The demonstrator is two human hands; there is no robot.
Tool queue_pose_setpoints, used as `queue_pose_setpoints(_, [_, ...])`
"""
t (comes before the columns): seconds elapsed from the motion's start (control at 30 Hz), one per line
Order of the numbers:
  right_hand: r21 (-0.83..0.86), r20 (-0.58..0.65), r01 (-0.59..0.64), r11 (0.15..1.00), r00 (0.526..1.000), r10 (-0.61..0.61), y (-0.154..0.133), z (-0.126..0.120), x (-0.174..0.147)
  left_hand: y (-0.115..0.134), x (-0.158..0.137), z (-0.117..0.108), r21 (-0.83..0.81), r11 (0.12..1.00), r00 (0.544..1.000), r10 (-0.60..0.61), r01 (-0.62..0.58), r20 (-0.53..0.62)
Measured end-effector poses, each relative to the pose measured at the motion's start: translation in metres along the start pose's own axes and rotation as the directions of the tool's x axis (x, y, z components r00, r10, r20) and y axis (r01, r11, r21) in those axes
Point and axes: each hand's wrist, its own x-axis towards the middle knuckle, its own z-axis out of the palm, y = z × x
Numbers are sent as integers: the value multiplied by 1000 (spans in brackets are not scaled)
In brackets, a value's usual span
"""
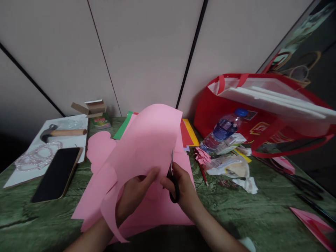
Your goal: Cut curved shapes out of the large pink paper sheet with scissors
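A large pink paper sheet (154, 136) stands curled up in front of me, its lower left edge cut into a curved strip that droops over my left wrist. My left hand (138, 192) grips the sheet at its lower edge, thumb on the near face and the other fingers hidden behind it. In my right hand (181, 187) are black-handled scissors (173, 185), blades pointing up beside the sheet's right part. Whether the blades are closed on the paper I cannot tell. Beneath both hands lie more pink sheets (181, 213), and a scalloped pink cutout (99, 148) rests to the left.
At left are a phone (57, 175), a hammer (65, 132), beaded strings (39, 155) and a small open box (99, 117). Toward the right stand a water bottle (223, 131) and a red bag (210, 108), near a pencil (203, 173) and plastic wrappers (228, 166). Behind rises a panelled wall (141, 52).
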Motion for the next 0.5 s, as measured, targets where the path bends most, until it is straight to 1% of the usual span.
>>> queue_pose_setpoints(0.17, [-6, 0, 7, 1000, 1000, -7, 2, 0, 0, 0, -2, 0, 31, 999, 1000, -16, 16, 4])
queue_pose_setpoints(0.3, [-18, 0, 9, 1000, 1000, -9, 1, -1, -1, 1, -2, 0, 17, 1000, 1000, 0, 0, 2])
queue_pose_setpoints(0.37, [-21, -3, 6, 1000, 1000, -6, 0, -1, -1, 1, -2, 1, 9, 1000, 1000, 8, -8, 13])
queue_pose_setpoints(0.43, [-18, -7, 2, 1000, 1000, -2, 0, 0, -1, 1, -2, 1, 1, 1000, 999, 5, -5, 48])
queue_pose_setpoints(0.5, [-20, -12, -1, 1000, 1000, 0, 0, 0, -1, 0, -2, 1, -12, 1000, 999, 9, -9, 45])
